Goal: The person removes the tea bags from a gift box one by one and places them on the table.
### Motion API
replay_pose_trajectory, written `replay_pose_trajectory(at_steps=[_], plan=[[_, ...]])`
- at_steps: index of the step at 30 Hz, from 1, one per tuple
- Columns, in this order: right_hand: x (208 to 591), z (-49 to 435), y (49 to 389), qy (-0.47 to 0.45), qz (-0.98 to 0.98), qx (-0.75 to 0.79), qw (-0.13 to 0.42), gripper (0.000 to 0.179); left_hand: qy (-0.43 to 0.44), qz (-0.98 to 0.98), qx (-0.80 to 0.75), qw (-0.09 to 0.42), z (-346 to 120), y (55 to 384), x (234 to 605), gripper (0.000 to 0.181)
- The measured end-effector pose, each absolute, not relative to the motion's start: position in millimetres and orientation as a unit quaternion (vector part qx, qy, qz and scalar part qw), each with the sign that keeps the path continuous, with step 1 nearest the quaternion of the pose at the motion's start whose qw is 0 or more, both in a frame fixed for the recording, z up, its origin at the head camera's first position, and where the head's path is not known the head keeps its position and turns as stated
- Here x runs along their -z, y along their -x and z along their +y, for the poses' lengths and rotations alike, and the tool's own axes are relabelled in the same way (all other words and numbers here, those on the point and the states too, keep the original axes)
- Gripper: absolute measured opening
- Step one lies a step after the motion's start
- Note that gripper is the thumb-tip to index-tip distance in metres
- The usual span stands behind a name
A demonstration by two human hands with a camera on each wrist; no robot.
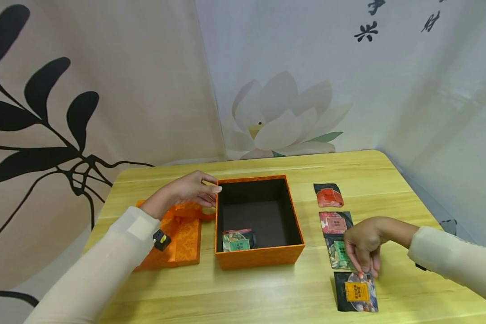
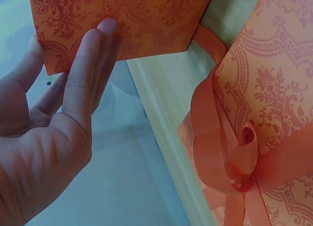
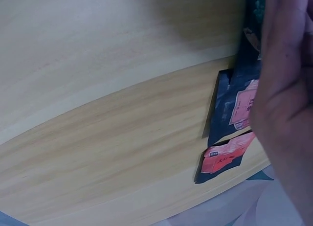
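My left hand holds the left wall of an open orange box, thumb at the rim. In the left wrist view, its fingers lie along the box's patterned outer side. Inside the black-lined box, a sachet with a green label sits by the front wall. On the right, my right hand pinches the upper edge of a black sachet with a yellow label. Just above it are a green-labelled sachet, partly covered by the hand, a pink-labelled one and a red one.
An orange patterned lid with an orange ribbon lies left of the box, under my left forearm. The light wooden table has a rounded far edge. Behind it hangs a pale curtain with printed plants.
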State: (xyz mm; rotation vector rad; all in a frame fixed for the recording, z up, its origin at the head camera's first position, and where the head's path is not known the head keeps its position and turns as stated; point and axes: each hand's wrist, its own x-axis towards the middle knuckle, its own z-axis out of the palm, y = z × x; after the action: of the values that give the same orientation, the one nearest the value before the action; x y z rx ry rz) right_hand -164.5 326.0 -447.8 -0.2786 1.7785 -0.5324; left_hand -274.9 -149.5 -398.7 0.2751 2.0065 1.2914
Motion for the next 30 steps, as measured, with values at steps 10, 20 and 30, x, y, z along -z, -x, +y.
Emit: replay_pose_trajectory(at_steps=[10,20,30], plan=[[440.2,331.1,169.5,0.108,0.77,0.244,0.58,0.005,-0.106,0.781,-0.5,0.36,-149.8,274.2,396.6,0.065],[430.8,346.6,196.4,0.074,0.721,0.333,0.603,0.019,-0.112,0.783,-0.496,0.357,-150.3,276.1,400.4,0.067],[421.5,355.6,219.1,0.051,0.676,0.449,0.583,0.032,-0.111,0.784,-0.496,0.356,-150.2,276.6,401.2,0.065]])
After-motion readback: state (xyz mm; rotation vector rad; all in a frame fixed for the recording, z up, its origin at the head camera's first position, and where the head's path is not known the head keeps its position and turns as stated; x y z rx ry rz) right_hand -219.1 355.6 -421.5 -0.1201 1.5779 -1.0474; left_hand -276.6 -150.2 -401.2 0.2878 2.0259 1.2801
